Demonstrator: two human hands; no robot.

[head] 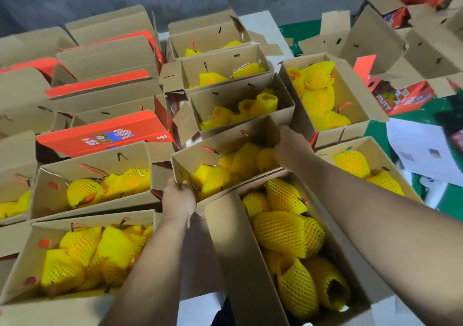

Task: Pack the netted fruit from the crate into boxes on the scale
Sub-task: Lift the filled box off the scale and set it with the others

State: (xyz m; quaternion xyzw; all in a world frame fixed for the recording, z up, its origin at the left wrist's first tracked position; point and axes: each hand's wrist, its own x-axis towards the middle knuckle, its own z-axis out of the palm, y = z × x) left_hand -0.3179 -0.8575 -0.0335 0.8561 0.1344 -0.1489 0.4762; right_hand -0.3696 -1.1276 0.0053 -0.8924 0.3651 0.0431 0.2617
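An open brown cardboard box filled with several fruits in yellow foam netting sits in the middle of the view. My left hand grips its near left corner. My right hand grips its far right end wall. Just in front of it lies another open box packed with netted fruit. No crate or scale shows in view.
Many more open boxes of netted fruit surround the held one: left, near left, behind and right. Closed orange-lidded boxes stack at far left. Empty folded boxes and a green floor lie at right.
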